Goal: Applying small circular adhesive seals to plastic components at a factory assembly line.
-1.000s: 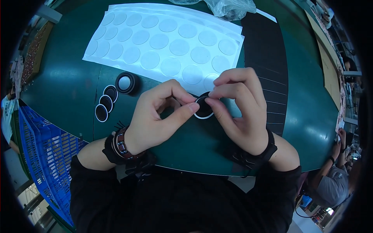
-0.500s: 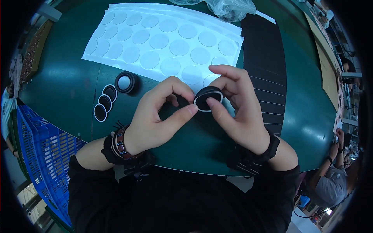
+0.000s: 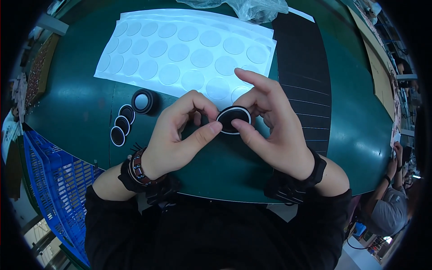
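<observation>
Between my hands is a round black disc with a white rim (image 3: 228, 118), tilted so that its black face shows. My left hand (image 3: 182, 132) pinches its left edge between thumb and fingers. With its thumb pressed on the black face and fingers behind, my right hand (image 3: 274, 128) grips the other side; its index finger sticks up. To the left, several white-rimmed black discs (image 3: 118, 136) lie overlapping in a slanted row. Beside them stands a round black piece with a grey centre (image 3: 143, 101), perhaps a stack.
White sheets of round clear stickers (image 3: 180, 49) lie beyond my hands on the green table (image 3: 81, 99). A black strip with thin pale lines (image 3: 303, 81) runs along their right. Crumpled clear plastic (image 3: 261, 9) is at the far edge. A blue crate (image 3: 60, 189) stands lower left; a person (image 3: 389, 207) sits at right.
The disc in my hands has tipped so more of its black face shows. The whole view has shifted slightly. Both hands keep their hold.
</observation>
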`<state>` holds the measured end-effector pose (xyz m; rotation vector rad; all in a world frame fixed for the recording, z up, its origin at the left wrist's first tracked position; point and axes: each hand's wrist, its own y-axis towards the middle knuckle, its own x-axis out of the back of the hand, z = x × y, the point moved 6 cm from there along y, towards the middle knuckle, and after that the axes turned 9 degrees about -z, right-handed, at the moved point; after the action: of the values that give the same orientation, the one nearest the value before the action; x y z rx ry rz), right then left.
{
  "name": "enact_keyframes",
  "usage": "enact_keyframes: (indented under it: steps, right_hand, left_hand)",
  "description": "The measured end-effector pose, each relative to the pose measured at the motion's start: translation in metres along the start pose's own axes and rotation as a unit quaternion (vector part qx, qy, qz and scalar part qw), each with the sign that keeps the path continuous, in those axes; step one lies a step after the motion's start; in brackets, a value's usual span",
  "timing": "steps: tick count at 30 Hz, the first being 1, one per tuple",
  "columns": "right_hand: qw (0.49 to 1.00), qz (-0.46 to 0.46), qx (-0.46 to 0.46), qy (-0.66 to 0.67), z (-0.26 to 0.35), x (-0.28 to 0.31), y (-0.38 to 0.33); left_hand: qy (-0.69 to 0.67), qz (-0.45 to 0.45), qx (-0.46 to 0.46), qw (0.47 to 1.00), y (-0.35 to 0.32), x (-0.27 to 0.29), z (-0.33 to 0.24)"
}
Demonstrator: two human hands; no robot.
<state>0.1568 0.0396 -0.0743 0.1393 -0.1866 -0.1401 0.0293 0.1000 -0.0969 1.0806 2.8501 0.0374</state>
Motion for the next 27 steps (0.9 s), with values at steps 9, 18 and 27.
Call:
enact_keyframes:
  steps: [9, 18, 27]
  right_hand:
    - [1.0, -0.013, 0.001, 0.004, 0.004, -0.001, -0.003]
    - [0.999, 0.021, -0.016, -0.02, 0.015, -0.007, -0.003]
    - [1.0, 0.016, -0.005, -0.014, 0.013, -0.012, -0.006]
  left_hand:
    - [-0.041, -0.004, 0.024, 0.999, -0.001, 0.002, 0.002]
    - [0.015, 0.031, -0.01, 0.999, -0.003, 0.006, -0.009]
    - [0.002, -0.01, -0.009, 1.0, -0.007, 0.006, -0.01]
